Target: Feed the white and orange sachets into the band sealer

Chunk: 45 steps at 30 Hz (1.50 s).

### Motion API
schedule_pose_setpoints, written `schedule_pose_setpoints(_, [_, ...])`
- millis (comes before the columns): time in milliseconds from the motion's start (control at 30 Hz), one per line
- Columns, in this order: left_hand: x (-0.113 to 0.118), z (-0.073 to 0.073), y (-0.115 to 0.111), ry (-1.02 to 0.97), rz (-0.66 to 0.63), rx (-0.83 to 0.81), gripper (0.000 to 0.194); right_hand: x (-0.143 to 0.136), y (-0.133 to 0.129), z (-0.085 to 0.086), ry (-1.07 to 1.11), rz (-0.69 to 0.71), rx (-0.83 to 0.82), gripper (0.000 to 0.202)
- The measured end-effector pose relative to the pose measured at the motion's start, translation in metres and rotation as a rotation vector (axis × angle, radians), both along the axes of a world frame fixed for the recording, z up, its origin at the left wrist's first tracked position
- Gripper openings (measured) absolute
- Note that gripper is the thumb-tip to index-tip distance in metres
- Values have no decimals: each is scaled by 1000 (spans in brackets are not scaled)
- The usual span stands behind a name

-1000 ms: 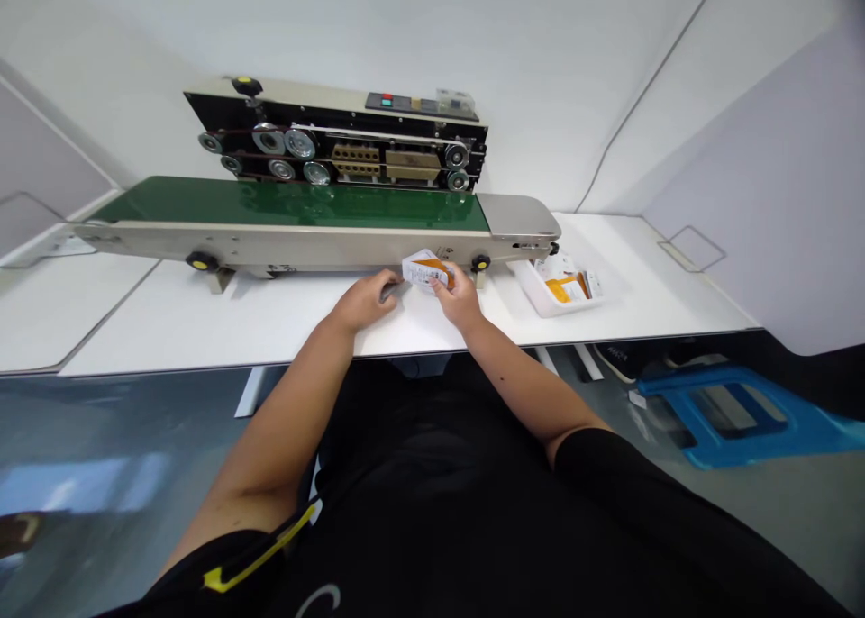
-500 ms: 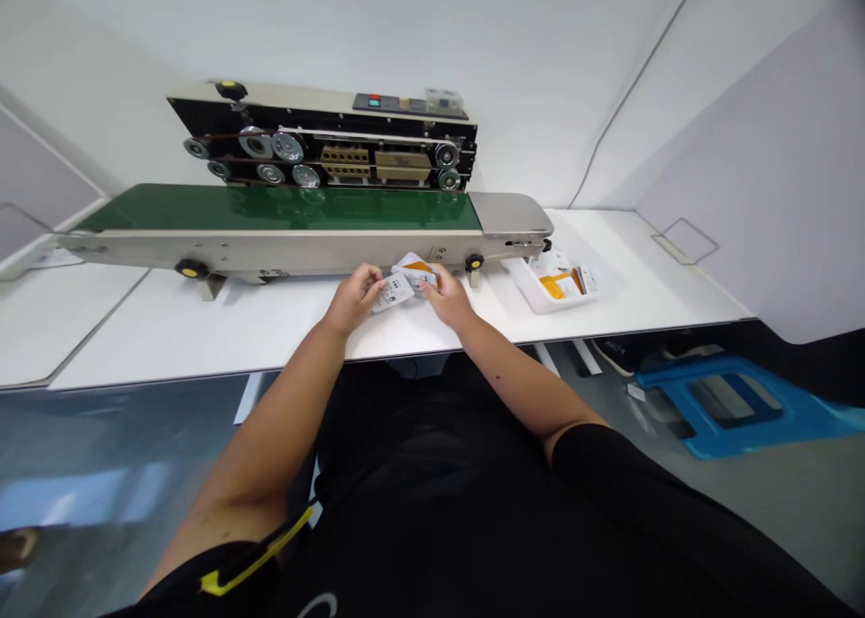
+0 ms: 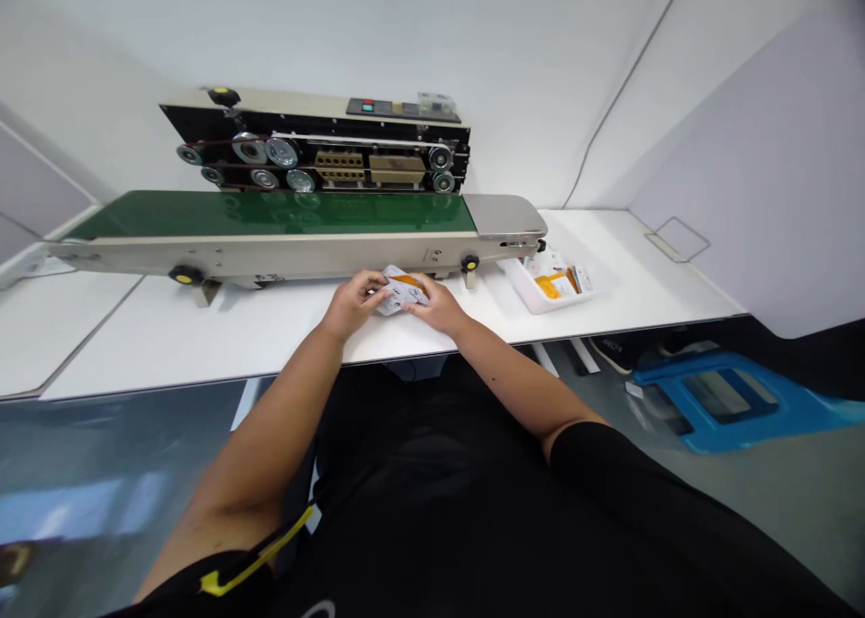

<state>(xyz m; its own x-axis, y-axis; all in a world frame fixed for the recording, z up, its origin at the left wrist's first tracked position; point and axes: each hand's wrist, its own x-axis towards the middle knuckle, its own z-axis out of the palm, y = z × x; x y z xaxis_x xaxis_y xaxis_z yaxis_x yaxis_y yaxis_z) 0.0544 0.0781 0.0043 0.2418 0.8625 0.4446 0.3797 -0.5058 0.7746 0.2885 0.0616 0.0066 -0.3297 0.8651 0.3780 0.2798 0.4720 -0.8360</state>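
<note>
Here's the shirt [image 3: 439,492], black all across the front, with a pale curved mark [image 3: 327,604] low down on it! On the shirt's left, a short black sleeve [image 3: 226,564], and there goes a bright yellow strip [image 3: 270,549] slanting alongside, whitish at its upper tip. On the shirt's right, another short black sleeve [image 3: 595,465]. Left hand [image 3: 350,304], right hand [image 3: 441,310]: both bare.

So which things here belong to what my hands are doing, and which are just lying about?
Likely part of the job:
packets, held by left hand and right hand
white tub of similar packets
green-belted machine, just beyond

Seemingly just lying about:
blue stool, on the floor
small white piece, on the floor
</note>
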Motion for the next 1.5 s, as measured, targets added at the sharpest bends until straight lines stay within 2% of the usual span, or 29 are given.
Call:
schedule_pose_setpoints(133, [0, 13, -2, 149, 14, 246, 36, 0, 1, 2, 6, -50, 85, 38])
schedule_pose_setpoints(200, [1, 18, -4, 143, 37, 309, 47, 1, 2, 3, 11, -24, 151, 33])
schedule_pose_setpoints(267, [3, 20, -6, 147, 23, 273, 61, 1, 3, 4, 7, 8, 199, 31])
schedule_pose_setpoints(333, [5, 19, -7, 178, -32, 193, 65, 2, 4, 3, -12, 11, 206, 32])
schedule_pose_setpoints(433, [5, 15, -6, 181, -62, 120, 54, 3, 5, 0, -32, -39, 165, 32])
schedule_pose_setpoints(633, [-1, 13, -9, 253, 61, 45, 34, 4, 3, -5, 33, -60, 76, 40])
schedule_pose_setpoints(833, [0, 15, -10, 260, 50, 58, 35, 4, 2, -3, 4, -77, 56, 41])
schedule_pose_setpoints(1000, [2, 13, -10, 204, 9, 57, 54, 3, 4, -6, 32, -51, 58, 39])
schedule_pose_setpoints(1133, [1, 10, -9, 206, 18, 75, 60, 1, 5, -7, 64, -40, 73, 40])
schedule_pose_setpoints(1333, [2, 5, -7, 170, 11, 97, 83, 1, 6, -6, 68, -60, 120, 38])
schedule_pose_setpoints(1400, [3, 6, -7, 207, 20, 124, 75, 2, 6, -5, 49, -77, 159, 35])
schedule_pose_setpoints(1500, [5, 9, -6, 286, -2, 207, 51, 2, 5, -3, -1, -103, 231, 31])
